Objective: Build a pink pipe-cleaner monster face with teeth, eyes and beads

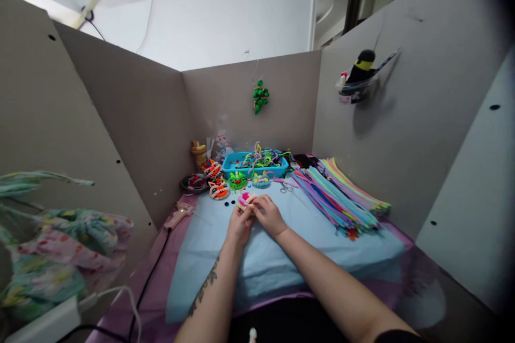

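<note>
My left hand (238, 223) and my right hand (269, 215) meet over the light blue mat (257, 257), both pinching a small pink and cream fuzzy craft piece (245, 200). The fingers of both hands are curled round it. Two small black dots (230, 203) lie on the mat just left of the piece. Finished pipe-cleaner figures, orange (218, 189) and green (237, 180), stand just beyond my hands.
A blue tray (255, 163) of tangled pipe cleaners sits at the back. A fan of straight pipe cleaners (338, 195) lies to the right, scissors (286, 187) beside it. A glue gun (179, 213) with a black cord rests left. Grey partition walls (132, 118) enclose the desk; patterned cloth (60, 246) lies far left.
</note>
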The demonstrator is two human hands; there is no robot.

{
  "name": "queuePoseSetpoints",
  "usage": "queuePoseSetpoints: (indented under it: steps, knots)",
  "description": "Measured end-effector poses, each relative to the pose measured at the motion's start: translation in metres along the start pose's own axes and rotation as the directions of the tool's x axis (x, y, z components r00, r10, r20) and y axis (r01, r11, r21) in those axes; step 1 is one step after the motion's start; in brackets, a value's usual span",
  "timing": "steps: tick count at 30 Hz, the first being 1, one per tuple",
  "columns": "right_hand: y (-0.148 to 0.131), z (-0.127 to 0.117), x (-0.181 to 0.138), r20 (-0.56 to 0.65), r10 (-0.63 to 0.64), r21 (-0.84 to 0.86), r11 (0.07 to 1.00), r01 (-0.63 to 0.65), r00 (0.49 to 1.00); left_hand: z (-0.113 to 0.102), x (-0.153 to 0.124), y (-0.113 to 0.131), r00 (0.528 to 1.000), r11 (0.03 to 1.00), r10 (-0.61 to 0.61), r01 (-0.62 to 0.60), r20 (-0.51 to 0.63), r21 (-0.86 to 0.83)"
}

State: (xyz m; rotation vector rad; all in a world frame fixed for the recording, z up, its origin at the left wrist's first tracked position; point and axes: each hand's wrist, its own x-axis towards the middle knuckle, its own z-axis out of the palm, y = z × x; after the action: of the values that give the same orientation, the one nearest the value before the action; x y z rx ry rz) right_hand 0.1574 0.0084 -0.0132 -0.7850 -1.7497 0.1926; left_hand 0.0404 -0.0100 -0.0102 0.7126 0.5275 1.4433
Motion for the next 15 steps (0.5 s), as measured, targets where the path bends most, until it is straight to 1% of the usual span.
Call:
queuePoseSetpoints:
  steps: [4,11,15]
  knots:
    - [0.0037,0.0005,0.0002,-0.022,0.028,0.064,0.998,-0.027,0.999,-0.0026,0.0014,0.0019,0.999,1.0,0.019,-0.019,-0.039,-0.009]
    - [0.009,-0.001,0.0017,-0.082,0.095,0.101,0.991,-0.087,0.992,-0.0091,0.0054,0.0057,0.993,0.998,0.014,-0.022,-0.119,-0.067]
    - [0.0103,-0.0013,0.0022,-0.099,0.163,0.141,0.979,-0.149,0.982,-0.0092,0.0072,0.0076,0.989,0.993,0.004,-0.021,-0.146,-0.118]
